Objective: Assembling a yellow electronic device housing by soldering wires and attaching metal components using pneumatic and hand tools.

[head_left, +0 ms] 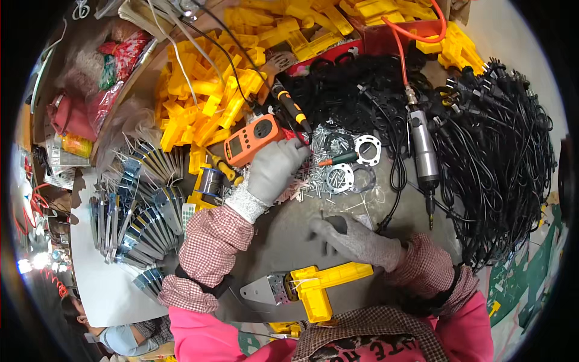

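My left hand (274, 171), in a grey glove, reaches to the edge of a pile of small metal screws (322, 175), just below an orange meter (250, 142). Its fingers are bent together and their tips are hidden. My right hand (356, 241), gloved too, hovers over the grey tabletop with curled, slightly blurred fingers; whatever they pinch is too small to name. Below it lies a yellow plastic housing (316, 295) with a grey metal plate (262, 291) at its left end. A green-handled screwdriver (344, 158) rests on the screws beside white metal rings (367, 150).
Yellow housings (205, 99) are heaped at the far left, black parts (350, 84) at the back. Black plug cords (500, 151) fill the right side. A pneumatic screwdriver (424, 151) hangs on a red hose. Fanned metal plates (142, 211) and a solder spool (210, 181) sit left.
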### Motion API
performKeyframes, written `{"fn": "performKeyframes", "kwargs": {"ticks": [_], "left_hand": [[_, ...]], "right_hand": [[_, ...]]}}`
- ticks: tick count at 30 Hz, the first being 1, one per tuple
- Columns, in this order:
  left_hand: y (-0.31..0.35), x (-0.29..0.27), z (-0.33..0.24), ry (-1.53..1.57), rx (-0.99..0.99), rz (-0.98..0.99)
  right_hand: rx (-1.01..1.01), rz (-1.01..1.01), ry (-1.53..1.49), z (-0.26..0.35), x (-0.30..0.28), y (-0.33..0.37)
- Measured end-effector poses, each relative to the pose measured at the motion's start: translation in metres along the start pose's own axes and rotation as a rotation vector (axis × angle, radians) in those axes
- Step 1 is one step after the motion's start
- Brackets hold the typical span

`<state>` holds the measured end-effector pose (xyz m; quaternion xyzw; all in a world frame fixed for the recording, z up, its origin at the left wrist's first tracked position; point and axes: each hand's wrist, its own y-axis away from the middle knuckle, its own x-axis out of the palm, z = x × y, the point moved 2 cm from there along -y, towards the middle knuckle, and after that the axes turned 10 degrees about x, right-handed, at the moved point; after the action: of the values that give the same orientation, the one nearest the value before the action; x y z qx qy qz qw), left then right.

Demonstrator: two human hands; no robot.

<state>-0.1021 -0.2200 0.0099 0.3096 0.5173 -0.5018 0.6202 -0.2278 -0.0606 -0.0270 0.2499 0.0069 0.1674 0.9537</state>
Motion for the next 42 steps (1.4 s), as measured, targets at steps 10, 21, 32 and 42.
{"fn": "performKeyframes", "kwargs": {"ticks": [10, 21, 32, 42], "left_hand": [[0.046, -0.042, -0.033, 0.292, 0.116, -0.14], [0.086, -0.066, -0.087, 0.178, 0.352, -0.285], [0.085, -0.048, -0.114, 1.835, -1.086, -0.382], [0.094, -0.055, -0.123, 1.721, -1.061, -0.401]], "right_hand": [[-0.252, 0.008, -0.281, 0.008, -0.015, 0.004], [0.014, -0.101, -0.385, 0.009, -0.019, 0.0], [-0.239, -0.386, -0.422, 0.019, -0.033, 0.012], [-0.105, -0.23, 0.083, 0.024, 0.003, 0.026]]}}
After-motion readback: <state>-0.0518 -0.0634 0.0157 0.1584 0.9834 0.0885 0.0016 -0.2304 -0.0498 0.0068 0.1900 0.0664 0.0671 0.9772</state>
